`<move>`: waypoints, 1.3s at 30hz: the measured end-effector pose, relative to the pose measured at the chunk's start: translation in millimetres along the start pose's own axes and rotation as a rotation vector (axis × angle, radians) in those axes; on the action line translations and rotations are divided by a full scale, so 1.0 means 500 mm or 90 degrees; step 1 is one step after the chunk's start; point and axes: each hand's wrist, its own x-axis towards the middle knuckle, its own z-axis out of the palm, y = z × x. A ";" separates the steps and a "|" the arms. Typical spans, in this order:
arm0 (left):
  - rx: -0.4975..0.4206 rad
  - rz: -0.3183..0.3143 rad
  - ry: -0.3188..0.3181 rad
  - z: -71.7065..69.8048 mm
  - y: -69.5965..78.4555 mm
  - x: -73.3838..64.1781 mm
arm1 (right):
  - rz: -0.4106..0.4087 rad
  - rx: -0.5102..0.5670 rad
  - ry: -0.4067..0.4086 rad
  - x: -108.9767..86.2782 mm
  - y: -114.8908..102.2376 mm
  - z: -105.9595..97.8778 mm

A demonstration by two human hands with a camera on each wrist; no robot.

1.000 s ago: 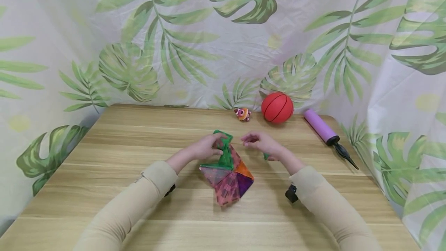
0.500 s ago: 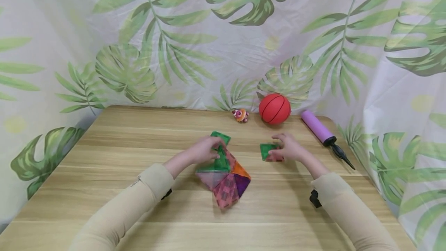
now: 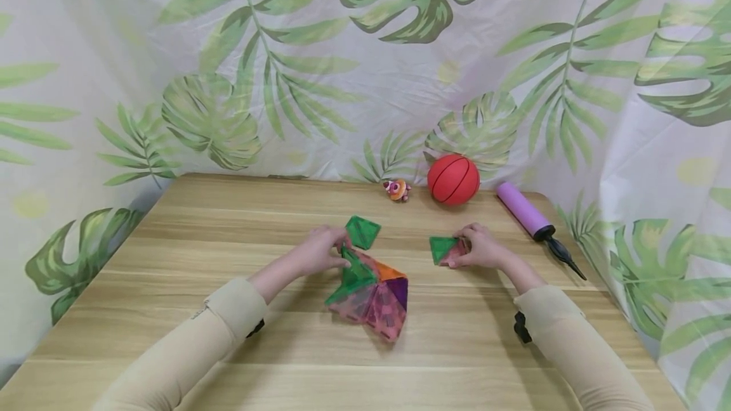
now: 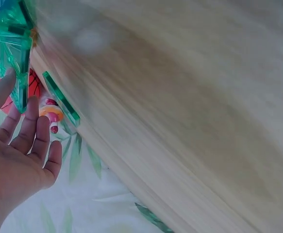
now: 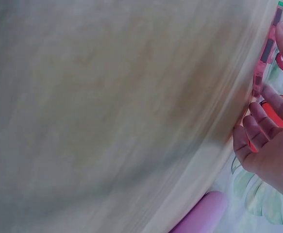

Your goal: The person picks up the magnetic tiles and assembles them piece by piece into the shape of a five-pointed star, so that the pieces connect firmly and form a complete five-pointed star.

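Note:
My left hand pinches a green magnetic tile between thumb and fingers. That tile belongs to a joined cluster of translucent tiles: green, orange, purple and pink. On the cluster's left side, the green part slants up from the table. Just behind it lies a loose green tile piece. Further right, my right hand grips a pink magnetic tile by its edges, low at the table. A green triangle tile adjoins the pink one on its left.
A red ball and a small pink-and-orange figurine stand along the table's back edge. A purple balloon pump lies at the back right. The wooden table ends at a leaf-print cloth.
My right hand has moved right from beside the cluster to the pink and green tiles. The left hand has shifted left, turning and tilting the cluster; the green piece behind now lies apart.

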 end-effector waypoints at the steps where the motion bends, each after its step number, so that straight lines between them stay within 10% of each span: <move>1: 0.006 -0.006 0.001 -0.001 0.000 -0.003 | 0.002 0.002 0.000 0.000 0.000 0.000; 8: 0.042 -0.031 0.011 -0.006 0.007 -0.020 | 0.008 0.027 0.010 0.003 0.000 0.002; 23: 0.065 -0.014 0.007 -0.004 0.012 -0.036 | 0.059 0.300 -0.045 0.012 -0.007 -0.012; 39: -0.015 0.048 -0.012 -0.020 0.014 0.000 | 0.106 0.547 0.048 0.055 -0.145 -0.036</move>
